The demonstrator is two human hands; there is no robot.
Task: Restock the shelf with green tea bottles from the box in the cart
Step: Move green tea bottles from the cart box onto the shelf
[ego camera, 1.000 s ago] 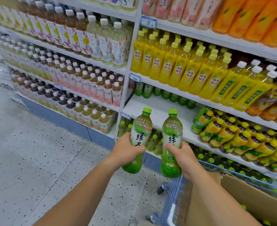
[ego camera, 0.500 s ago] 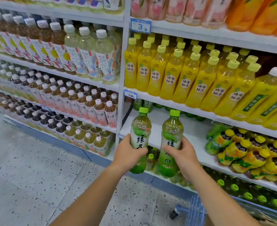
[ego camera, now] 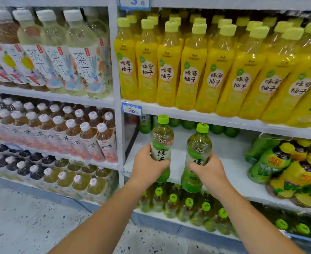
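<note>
On the head camera, my left hand [ego camera: 147, 167] is curled round the label of a clear plastic green tea bottle with a lime-green cap [ego camera: 162, 142]. My right hand [ego camera: 209, 171] grips a second green tea bottle [ego camera: 198, 143] of the same kind, fingers round its lower label. Both bottles are upright and side by side but not touching. They are held at the front edge of the white metal shelf board [ego camera: 230, 156], and I cannot tell whether either base touches it.

At the back of that board stands a row of dark green bottles [ego camera: 187, 124], with a heap of toppled yellow-capped bottles [ego camera: 288, 165] off to the right. On the shelf above is a tight rank of yellow drink bottles with pale green caps [ego camera: 191, 70], and a blue-edged price tag [ego camera: 132, 109] is clipped to its lip. Below my hands, small green-capped bottles [ego camera: 173, 200] fill the bottom shelf above the speckled grey floor [ego camera: 22, 226].
</note>
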